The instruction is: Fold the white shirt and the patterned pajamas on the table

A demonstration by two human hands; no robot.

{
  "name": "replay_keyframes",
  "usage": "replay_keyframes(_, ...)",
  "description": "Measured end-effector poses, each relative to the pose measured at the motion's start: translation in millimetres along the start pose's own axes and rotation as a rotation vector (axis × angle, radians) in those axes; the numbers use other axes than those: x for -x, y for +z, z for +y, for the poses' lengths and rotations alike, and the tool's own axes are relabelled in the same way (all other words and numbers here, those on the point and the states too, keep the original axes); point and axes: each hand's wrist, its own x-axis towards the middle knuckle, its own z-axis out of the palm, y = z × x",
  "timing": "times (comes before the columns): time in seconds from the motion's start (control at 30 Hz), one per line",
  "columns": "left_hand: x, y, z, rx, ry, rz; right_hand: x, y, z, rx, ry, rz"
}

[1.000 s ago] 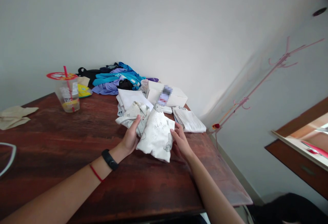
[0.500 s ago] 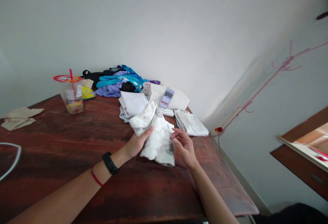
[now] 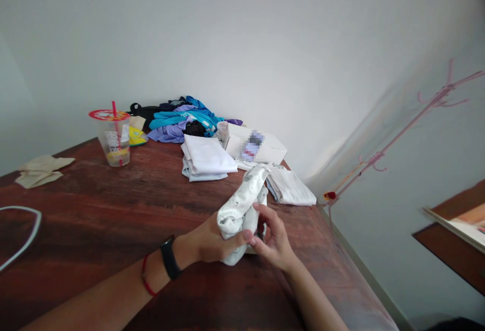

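L hand (image 3: 209, 239) holds wht cloth (image 3: 243, 200), now folded narrower vs. b4.

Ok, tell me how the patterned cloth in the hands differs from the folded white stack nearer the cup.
The patterned cloth is held up in the left hand; the folded white stack lies on the table.
The patterned cloth shows grey markings; the folded white stack has a plain top.
The patterned cloth is bunched and rounded; the folded white stack is flatter, with straighter edges.
Both are mostly white fabric.
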Motion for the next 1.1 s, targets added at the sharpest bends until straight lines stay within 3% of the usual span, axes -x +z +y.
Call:
replay_keyframes(0.2,-0.3,0.3,-0.1,-0.037,-0.007,-0.025,-0.5,-0.6,0.2,-0.045,0.075,-0.043)
replay_keyframes(0.53,-2.8,0.6,2.4,-0.059,0.006,-0.023,-5.3,0.0,-0.6,-0.103,0.195,0.020)
replay_keyframes(1.1,-0.1,0.6,-1.5,-0.069,-0.083,-0.046,-9.2,0.7,1.2,-0.040,0.225,0.146)
